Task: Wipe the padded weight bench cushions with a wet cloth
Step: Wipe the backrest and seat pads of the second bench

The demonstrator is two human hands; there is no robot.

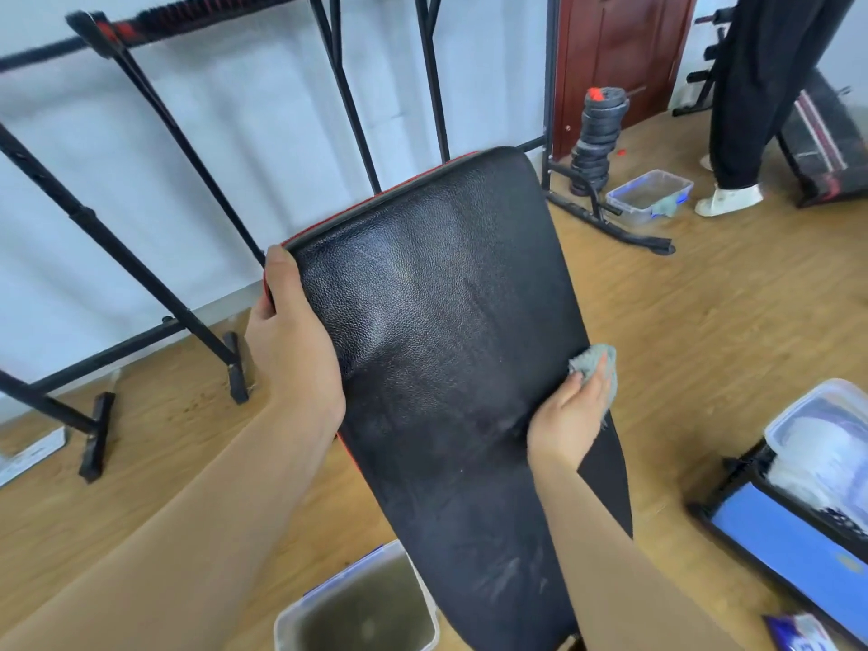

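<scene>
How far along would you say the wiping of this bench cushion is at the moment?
Roughly midway, I would judge. The upper part of the black cushion has a wet-looking sheen, so it seems wiped. In hand: the right hand presses the grey cloth against the cushion's right edge, while the left hand grips its left edge. Left: the lower part nearest the camera shows dull smears and dusty streaks.

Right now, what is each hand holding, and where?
Left hand grips the cushion by its upper left edge; right hand holds a bunched cloth against its right edge.
</scene>
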